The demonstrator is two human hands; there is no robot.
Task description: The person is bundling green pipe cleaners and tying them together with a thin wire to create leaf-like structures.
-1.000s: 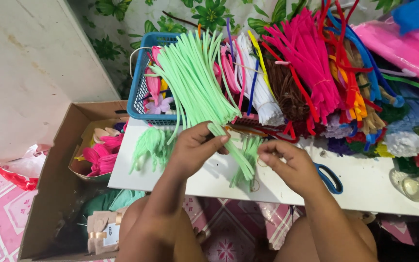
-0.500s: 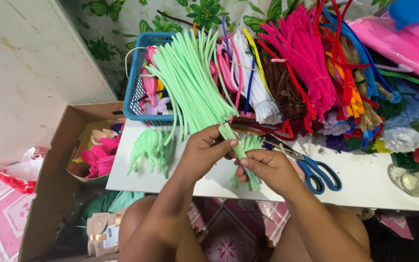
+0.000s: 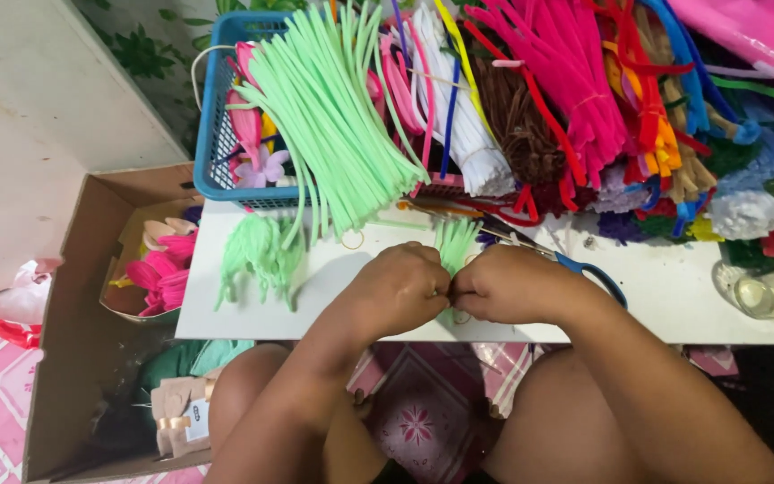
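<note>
White worktop (image 3: 674, 296) is carrying us: left hand (image 3: 400, 287) and right hand (image 3: 503, 285) are pinching closed on a short green pipe-cleaner bundle (image 3: 455, 244) at its front edge. Risk: strands are likely slipping or splaying if either pinch loosens.

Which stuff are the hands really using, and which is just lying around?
In use:
left hand
right hand
short bunch of light green fuzzy wire stems

Lying about:
blue-handled scissors
blue plastic basket
brown cardboard box
small glass jar

Scissors (image 3: 584, 267) partly hidden; bundle's (image 3: 455, 244) base too.
</note>
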